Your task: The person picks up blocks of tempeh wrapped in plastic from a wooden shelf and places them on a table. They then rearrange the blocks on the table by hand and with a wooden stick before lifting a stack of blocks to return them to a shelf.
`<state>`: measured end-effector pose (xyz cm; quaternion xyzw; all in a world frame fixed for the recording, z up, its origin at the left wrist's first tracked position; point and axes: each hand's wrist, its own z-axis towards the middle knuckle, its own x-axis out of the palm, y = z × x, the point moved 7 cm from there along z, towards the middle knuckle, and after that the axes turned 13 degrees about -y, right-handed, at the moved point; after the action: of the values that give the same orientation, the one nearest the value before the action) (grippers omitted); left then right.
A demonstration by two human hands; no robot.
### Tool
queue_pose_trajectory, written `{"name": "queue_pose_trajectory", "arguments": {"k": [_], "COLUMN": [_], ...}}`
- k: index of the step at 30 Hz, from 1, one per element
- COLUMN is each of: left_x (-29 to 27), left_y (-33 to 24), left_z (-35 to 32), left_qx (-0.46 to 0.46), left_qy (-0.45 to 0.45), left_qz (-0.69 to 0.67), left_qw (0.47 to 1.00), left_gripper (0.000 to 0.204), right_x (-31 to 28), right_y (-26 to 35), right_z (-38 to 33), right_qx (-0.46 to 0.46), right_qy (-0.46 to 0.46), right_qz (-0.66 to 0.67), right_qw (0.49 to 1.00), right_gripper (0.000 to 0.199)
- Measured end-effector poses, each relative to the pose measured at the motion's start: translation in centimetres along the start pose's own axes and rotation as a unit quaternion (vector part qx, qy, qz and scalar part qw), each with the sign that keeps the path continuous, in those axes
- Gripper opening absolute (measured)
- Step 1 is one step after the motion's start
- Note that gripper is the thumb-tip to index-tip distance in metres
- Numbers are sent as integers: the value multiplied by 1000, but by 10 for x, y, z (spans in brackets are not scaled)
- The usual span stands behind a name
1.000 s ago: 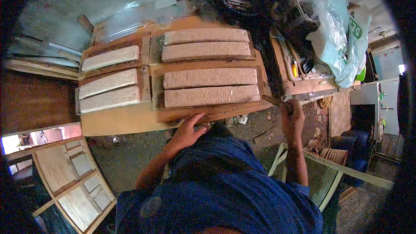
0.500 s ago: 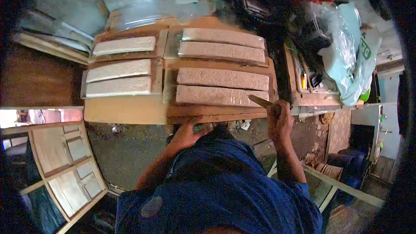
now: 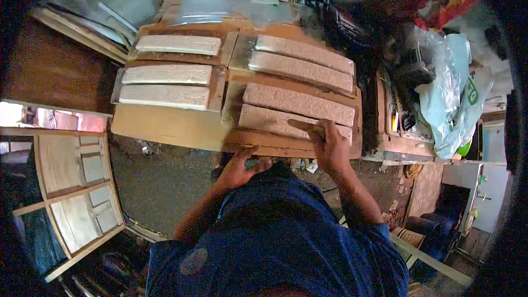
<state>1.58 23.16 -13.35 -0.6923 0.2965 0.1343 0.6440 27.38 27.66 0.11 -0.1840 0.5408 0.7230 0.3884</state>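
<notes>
My right hand (image 3: 333, 147) is closed around a tan, flat, stick-like tool (image 3: 300, 126). The tool's tip lies over the nearest pale, rough-faced strip (image 3: 261, 119) on the right; whether it touches cannot be made out. Just behind is a second long strip (image 3: 297, 103), almost parallel to the first. Both rest on a brown board (image 3: 269, 146). At that board's near edge is my left hand (image 3: 242, 170), holding nothing, its thumb and fingers apart.
More pale strips lie on boards at the back right (image 3: 302, 71) and left (image 3: 165, 94). Clear plastic sheeting (image 3: 203, 8) lies along the far edge. To the right, a bluish plastic bag (image 3: 454, 93) hangs over a cluttered wooden stand. A panelled wooden frame (image 3: 77, 187) stands lower left.
My right hand has moved left and over the nearest strip with the tool. The view has shifted and tilted a little. My left hand remains at the board's edge.
</notes>
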Motion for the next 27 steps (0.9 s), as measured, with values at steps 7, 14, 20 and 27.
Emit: {"name": "queue_pose_trajectory", "arguments": {"k": [7,14,20,27], "left_x": [-11,-7,-8,-12], "left_y": [6,33,46,48], "left_z": [-5,-12,-12,-14], "left_qx": [65,19,38,75], "left_qy": [-59,-52,-56,-73], "left_qz": [10,23,-35,12], "left_qw": [996,998,997,994], "left_gripper": [72,72,71,64], "right_x": [31,45,60,64], "right_y": [35,45,64,58], "right_z": [8,21,21,34], "right_qx": [-74,-72,-64,-49], "right_qy": [47,24,61,22], "right_qz": [45,59,68,66], "right_qw": [995,995,994,996], "right_gripper": [23,22,22,25]}}
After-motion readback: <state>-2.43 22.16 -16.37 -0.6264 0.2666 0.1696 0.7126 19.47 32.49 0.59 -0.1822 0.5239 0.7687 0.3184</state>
